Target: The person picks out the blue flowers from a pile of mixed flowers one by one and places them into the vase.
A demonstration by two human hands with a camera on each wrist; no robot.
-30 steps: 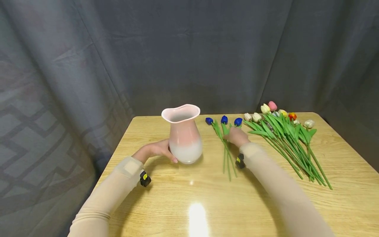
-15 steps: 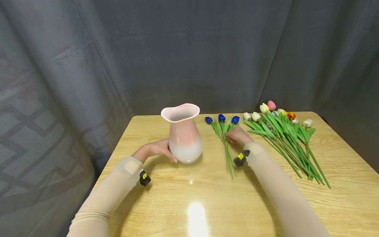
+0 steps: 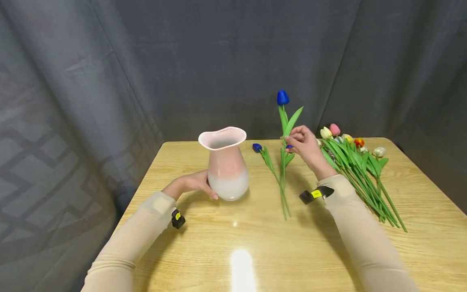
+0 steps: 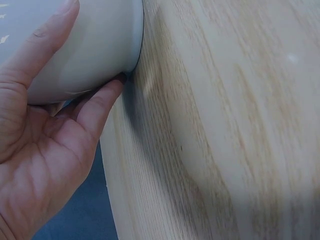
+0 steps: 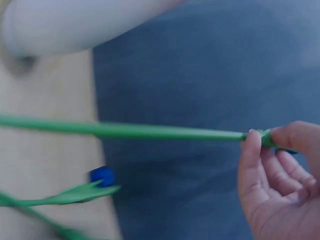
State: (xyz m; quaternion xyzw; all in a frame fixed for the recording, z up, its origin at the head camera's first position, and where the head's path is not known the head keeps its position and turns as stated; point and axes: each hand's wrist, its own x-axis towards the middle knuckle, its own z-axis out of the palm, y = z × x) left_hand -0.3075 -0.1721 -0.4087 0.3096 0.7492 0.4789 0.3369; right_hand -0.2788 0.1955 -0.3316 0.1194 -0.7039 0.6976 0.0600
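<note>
A pink-and-white vase point(image 3: 229, 172) with a wavy rim stands upright on the table, left of the middle. My left hand point(image 3: 192, 184) holds it low on its left side; in the left wrist view the thumb lies along its wall and the fingers reach round near its base. My right hand point(image 3: 308, 150) pinches a blue tulip point(image 3: 283, 98) by the stem at its leaves. The flower is raised head up, right of the vase, its stem point(image 5: 150, 131) trailing down from the fingers. Two more blue tulips lie on the table, one head point(image 3: 257, 148) left of the raised stem, the other point(image 3: 289, 148) partly behind the right hand.
A spread bunch of tulips point(image 3: 355, 170) in white, pink, yellow and orange lies at the right, partly behind the right forearm. The wooden table point(image 3: 204, 243) ends at a dark curtain point(image 3: 233, 69) behind.
The right hand has picked up the middle blue tulip from the table and raised it to near upright, moving up and slightly right. The left hand and vase have stayed put.
</note>
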